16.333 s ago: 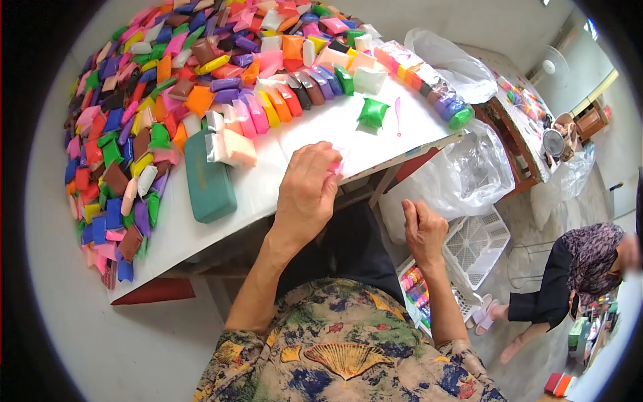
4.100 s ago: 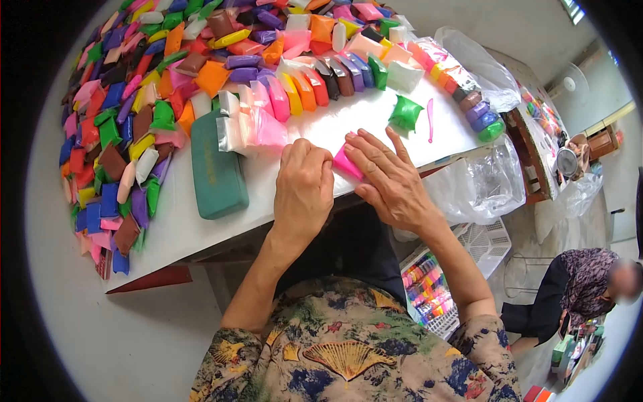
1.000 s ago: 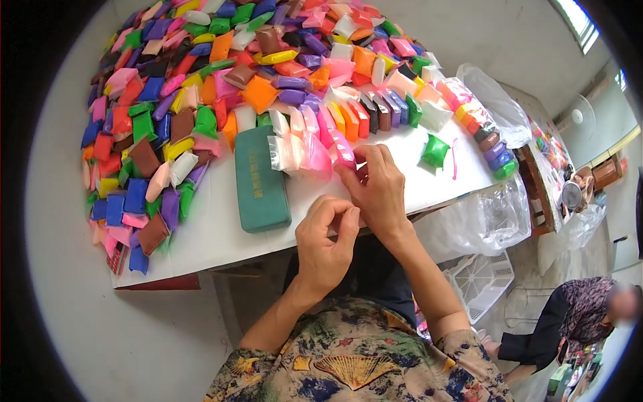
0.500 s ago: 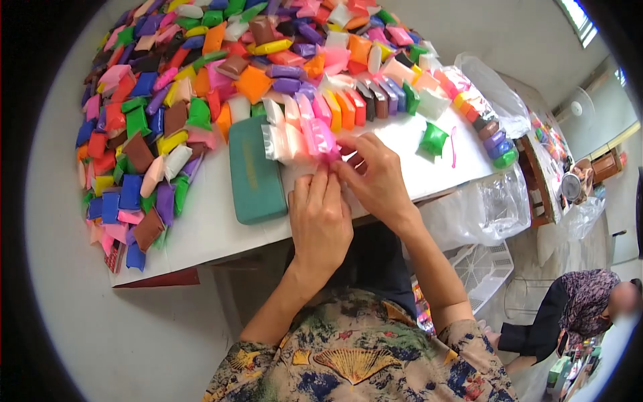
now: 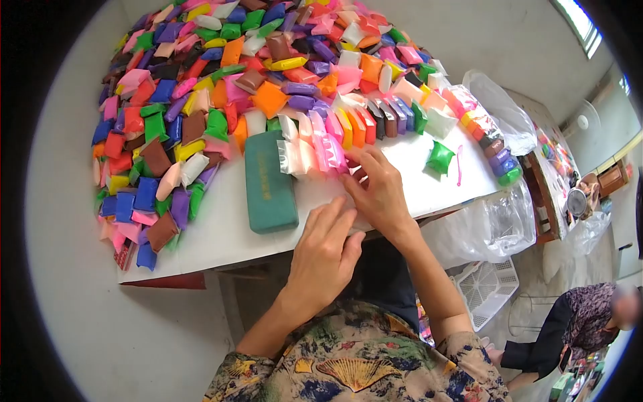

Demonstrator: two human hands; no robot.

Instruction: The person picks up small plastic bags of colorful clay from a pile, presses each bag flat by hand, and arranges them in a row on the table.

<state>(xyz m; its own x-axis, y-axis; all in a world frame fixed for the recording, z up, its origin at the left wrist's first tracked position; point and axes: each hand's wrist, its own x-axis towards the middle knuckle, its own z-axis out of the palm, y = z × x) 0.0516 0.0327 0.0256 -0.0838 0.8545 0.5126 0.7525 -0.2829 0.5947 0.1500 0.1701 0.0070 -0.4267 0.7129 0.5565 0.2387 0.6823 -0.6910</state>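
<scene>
My right hand (image 5: 379, 193) is at the near end of a bright pink packet (image 5: 328, 153), thumb and fingertips closed at its lower corner. Closer to me, my left hand (image 5: 323, 251) is held by the table edge with its fingers extended and nothing in it. The pink packet lies in a row of small plastic-wrapped packets, beside peach ones (image 5: 307, 157) on its left and yellow, orange, red, black, brown, purple, blue and green ones to its right. A green oblong case (image 5: 271, 184) rests just left of the row.
A large heap of coloured packets (image 5: 194, 127) covers the back and left of the white table (image 5: 214, 238). To the right are a loose green packet (image 5: 440, 158), a pink stick (image 5: 459, 165), a clear bag of coloured packets (image 5: 492, 144) and a person (image 5: 583, 321).
My left hand has let go of the pink packet's end and drawn back toward me, fingers spreading. My right hand stays at the packet. The view has shifted slightly.
</scene>
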